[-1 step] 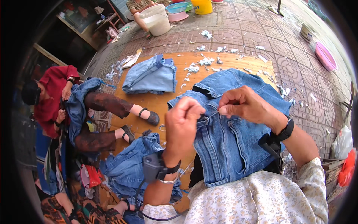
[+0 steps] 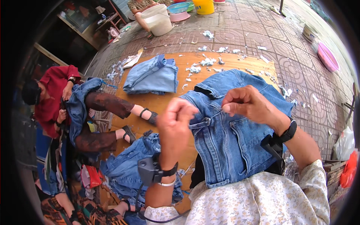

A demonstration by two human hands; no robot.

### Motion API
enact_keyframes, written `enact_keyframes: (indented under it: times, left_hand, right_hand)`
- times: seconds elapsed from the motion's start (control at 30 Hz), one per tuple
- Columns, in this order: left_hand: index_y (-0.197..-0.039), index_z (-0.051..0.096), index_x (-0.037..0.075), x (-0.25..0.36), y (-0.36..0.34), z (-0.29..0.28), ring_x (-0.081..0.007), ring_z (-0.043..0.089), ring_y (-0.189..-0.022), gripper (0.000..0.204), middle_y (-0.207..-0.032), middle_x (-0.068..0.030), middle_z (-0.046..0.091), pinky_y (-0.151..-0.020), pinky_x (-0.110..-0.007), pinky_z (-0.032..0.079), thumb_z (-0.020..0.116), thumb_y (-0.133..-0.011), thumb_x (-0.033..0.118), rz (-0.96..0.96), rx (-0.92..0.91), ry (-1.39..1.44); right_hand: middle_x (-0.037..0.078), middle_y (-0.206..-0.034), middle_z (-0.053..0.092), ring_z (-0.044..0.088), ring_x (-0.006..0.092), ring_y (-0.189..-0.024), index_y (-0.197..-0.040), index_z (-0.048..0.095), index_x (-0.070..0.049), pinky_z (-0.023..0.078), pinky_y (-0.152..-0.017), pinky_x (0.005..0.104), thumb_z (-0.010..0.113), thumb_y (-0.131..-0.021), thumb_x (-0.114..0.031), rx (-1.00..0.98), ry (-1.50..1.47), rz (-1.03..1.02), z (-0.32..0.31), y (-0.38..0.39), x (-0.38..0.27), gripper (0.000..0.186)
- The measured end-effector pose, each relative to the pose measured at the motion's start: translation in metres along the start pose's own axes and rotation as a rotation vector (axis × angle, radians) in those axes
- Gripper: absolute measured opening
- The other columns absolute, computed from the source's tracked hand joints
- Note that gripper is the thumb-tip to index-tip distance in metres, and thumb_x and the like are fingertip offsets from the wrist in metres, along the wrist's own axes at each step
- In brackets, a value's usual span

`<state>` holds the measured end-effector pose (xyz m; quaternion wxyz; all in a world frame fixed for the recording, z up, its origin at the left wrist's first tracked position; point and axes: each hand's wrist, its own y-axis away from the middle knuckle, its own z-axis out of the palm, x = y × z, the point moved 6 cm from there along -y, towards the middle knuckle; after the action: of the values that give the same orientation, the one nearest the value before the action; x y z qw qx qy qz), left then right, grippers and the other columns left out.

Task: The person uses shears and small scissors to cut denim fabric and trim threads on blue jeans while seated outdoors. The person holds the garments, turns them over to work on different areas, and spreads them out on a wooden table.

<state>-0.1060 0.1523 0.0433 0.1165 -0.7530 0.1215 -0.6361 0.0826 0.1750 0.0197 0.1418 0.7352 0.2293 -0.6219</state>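
A blue denim garment (image 2: 215, 150) with visible seams and a pocket lies across my lap and spreads over the wooden board in front of me. My left hand (image 2: 176, 120) is raised over its left edge, thumb and fingers pinched together and slightly blurred. To its right, my right hand (image 2: 247, 105) hovers over the upper part of the denim, also in a pinch. A gap separates the two hands. Whatever the fingertips hold, perhaps something very thin, is too small to make out. A dark band with a device circles each wrist.
Folded light-blue jeans (image 2: 152, 77) lie on the wooden board (image 2: 180, 63), with a crumpled denim pile (image 2: 131, 161) nearer on the left. A co-worker in red (image 2: 56, 93) handles denim at left. Pale scraps (image 2: 208, 62) litter the board. A pink basin (image 2: 327, 57) stands far right.
My left hand has moved left and slightly toward me, away from my right hand. The right hand has shifted only a little. The denim looks almost the same.
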Motion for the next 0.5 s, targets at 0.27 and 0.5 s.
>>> enact_keyframes:
  times: [0.27,0.5]
  left_hand:
    - [-0.080,0.059,0.002,-0.149,0.085,-0.096,-0.0163,0.056,-0.069,0.019,-0.076,-0.0081,0.064,-0.061,-0.027,0.041,0.056,-0.089,0.018,-0.511,-0.053,-0.476]
    - [-0.119,0.053,0.002,-0.091,0.089,-0.076,-0.0334,0.051,-0.112,0.045,-0.121,-0.0165,0.054,-0.084,-0.038,0.044,0.065,-0.076,0.003,-0.022,0.177,-0.773]
  right_hand:
    - [-0.003,-0.075,0.057,0.047,0.0020,-0.065,-0.089,0.063,-0.004,0.034,-0.054,0.0174,0.064,-0.088,-0.022,0.152,-0.121,0.086,-0.025,0.026,0.008,0.018]
    - [-0.004,-0.074,0.057,0.048,0.0022,-0.067,-0.090,0.063,-0.004,0.037,-0.057,0.0175,0.065,-0.088,-0.023,0.211,-0.124,0.148,-0.022,0.025,-0.008,0.019]
